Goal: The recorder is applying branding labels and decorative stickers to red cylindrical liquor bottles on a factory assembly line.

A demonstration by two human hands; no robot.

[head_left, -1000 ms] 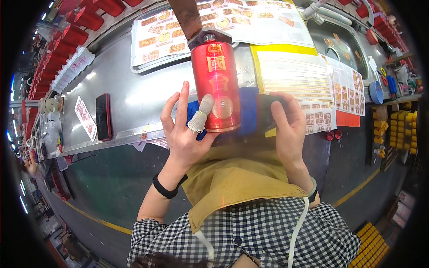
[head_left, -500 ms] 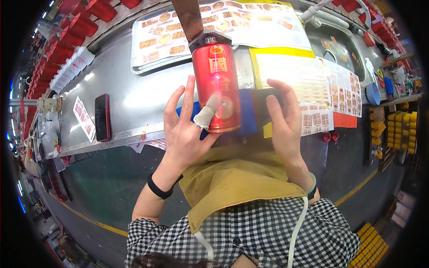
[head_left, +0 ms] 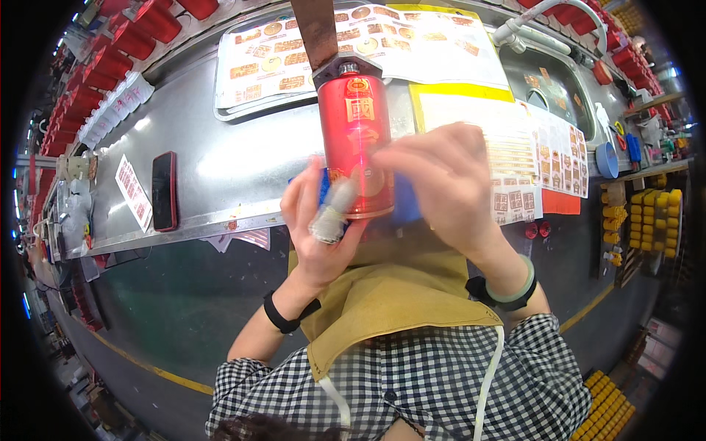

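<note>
The left hand (head_left: pixel 318 234) has its fingers loosely curled, a taped fingertip (head_left: pixel 329 217) pressed against the lower side of the red bottle (head_left: pixel 355 143); the thumb's far side is hidden, so I cannot tell whether it truly grips or only steadies. The right hand (head_left: pixel 447 185) is blurred, fingers half bent and close to the bottle's right flank, and whether they touch it or pinch anything cannot be told. The bottle stands upright at the near edge of the steel bench (head_left: pixel 220 173), on something blue (head_left: pixel 403 209) that shows at either side of its base, with its cap under a brown arm (head_left: pixel 315 33) reaching down from above. It looks glossy and rigid, probably glazed or lacquered, so likely slippery, fairly heavy if full, and breakable if tipped; the straight lower body, taken from both sides, seems the safest hold. Beyond it lie label sheets (head_left: pixel 368 44) in a shallow tray, and a yellow-edged sheet (head_left: pixel 471 106) to the right. A dark phone (head_left: pixel 164 189) lies well to the left. Rows of more red bottles (head_left: pixel 110 66) line the far left edge, and a sink (head_left: pixel 566 81) with a white tap sits at the upper right; what it contains is not clear.
</note>
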